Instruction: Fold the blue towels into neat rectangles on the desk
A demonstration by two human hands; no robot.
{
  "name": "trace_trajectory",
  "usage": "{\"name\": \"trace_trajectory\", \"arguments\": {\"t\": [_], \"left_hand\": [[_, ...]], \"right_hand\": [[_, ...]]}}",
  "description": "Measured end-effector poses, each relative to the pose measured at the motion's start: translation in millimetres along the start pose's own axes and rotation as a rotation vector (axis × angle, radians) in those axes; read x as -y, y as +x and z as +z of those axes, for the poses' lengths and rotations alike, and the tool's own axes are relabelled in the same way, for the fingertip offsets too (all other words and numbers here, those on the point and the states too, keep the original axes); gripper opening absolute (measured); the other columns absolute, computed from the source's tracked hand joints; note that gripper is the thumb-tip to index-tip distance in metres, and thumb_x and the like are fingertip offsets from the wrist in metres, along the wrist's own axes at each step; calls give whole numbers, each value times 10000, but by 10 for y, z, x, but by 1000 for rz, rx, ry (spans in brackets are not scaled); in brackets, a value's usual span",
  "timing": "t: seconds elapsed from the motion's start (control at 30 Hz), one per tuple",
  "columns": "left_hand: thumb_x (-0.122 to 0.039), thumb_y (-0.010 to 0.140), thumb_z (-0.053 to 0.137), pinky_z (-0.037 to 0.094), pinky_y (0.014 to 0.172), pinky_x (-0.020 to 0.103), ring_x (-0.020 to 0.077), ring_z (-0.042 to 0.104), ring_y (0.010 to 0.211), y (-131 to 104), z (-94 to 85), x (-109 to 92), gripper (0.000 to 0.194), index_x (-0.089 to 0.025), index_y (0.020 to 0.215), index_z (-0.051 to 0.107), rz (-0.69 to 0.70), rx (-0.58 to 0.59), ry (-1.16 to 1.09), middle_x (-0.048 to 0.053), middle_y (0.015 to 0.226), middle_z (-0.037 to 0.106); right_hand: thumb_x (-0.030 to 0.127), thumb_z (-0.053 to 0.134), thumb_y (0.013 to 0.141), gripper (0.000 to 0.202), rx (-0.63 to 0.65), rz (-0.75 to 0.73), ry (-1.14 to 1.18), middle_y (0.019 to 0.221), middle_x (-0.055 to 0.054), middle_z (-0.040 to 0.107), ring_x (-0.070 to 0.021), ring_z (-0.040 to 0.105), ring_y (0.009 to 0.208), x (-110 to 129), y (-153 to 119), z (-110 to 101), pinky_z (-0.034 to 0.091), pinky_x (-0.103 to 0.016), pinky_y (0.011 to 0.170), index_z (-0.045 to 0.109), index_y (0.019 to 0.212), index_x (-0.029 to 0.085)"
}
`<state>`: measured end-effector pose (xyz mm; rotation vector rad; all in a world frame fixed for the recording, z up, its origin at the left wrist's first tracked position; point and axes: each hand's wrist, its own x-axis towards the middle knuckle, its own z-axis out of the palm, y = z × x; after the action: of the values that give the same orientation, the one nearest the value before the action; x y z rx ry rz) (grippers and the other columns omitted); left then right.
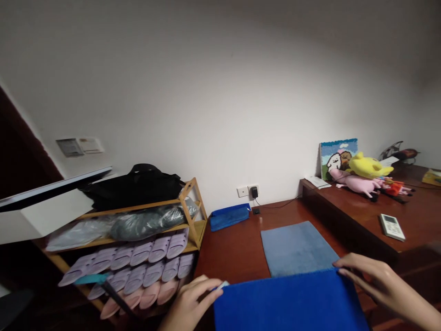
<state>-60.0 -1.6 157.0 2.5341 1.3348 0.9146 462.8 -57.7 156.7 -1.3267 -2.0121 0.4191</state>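
A bright blue towel-like cloth [285, 303] hangs between my two hands, its top edge stretched nearly level. My left hand [193, 301] pinches the upper left corner, where a small pale tag shows. At the upper right corner, the thumb and fingers of my right hand [377, 278] are closed on the same cloth. Behind it, a grey-blue square cloth [296, 246] lies flat on the reddish-brown desk [234, 257]. The lower part of the bright cloth runs out of view.
Against the wall lies a folded blue cloth [230, 217], beside a plugged-in black adapter [254, 192]. A raised surface on the right bears plush toys [361, 177] and a white remote [392, 227]. To the left stands a wooden rack [195, 225] with slippers [155, 250] and a black bag [134, 186].
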Motion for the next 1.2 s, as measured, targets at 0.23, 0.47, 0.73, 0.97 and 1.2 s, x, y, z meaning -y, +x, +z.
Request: {"name": "trace_trajectory", "arguments": {"t": [0.23,0.47,0.73,0.97,1.2], "left_hand": [[-463,1041,578,595,875,287,207,774,969,1331,496,-241,301,-273,1108,802,47,73,-159,-2,1095,835],[-406,1117,417,523,865,364,232,713,899,2244,744,-409,421,-170,1102,766,246,-247,262,100,959,803],[-201,1111,399,478,819,384,221,667,929,1359,1742,-384,323,-225,1150,719,408,-159,391,57,1039,781],[-85,1013,492,512,707,355,203,672,744,192,3080,-21,270,-255,918,679,375,-105,311,5,817,718],[-97,982,488,595,768,370,221,731,849,143,3109,-12,280,-278,1029,696,321,-93,225,40,927,758]], "right_hand": [[759,551,910,567,-186,76,-29,1062,-102,811,-270,756,928,-607,730,-487,619,-368,854,793,1037,262],[696,513,944,573,-443,1,-144,1041,-128,806,-265,753,933,-1020,1477,-826,595,-396,886,762,1051,190],[645,501,971,485,-449,57,-142,1029,-101,808,-257,772,941,-1755,621,-75,616,-403,903,759,1002,235],[575,515,998,393,-282,87,-62,943,-90,808,-266,795,876,-2317,-426,1022,639,-328,789,783,917,300],[515,485,998,375,-281,103,-160,955,-64,798,-242,787,831,-2321,-508,1124,647,-325,736,782,937,296]]}}
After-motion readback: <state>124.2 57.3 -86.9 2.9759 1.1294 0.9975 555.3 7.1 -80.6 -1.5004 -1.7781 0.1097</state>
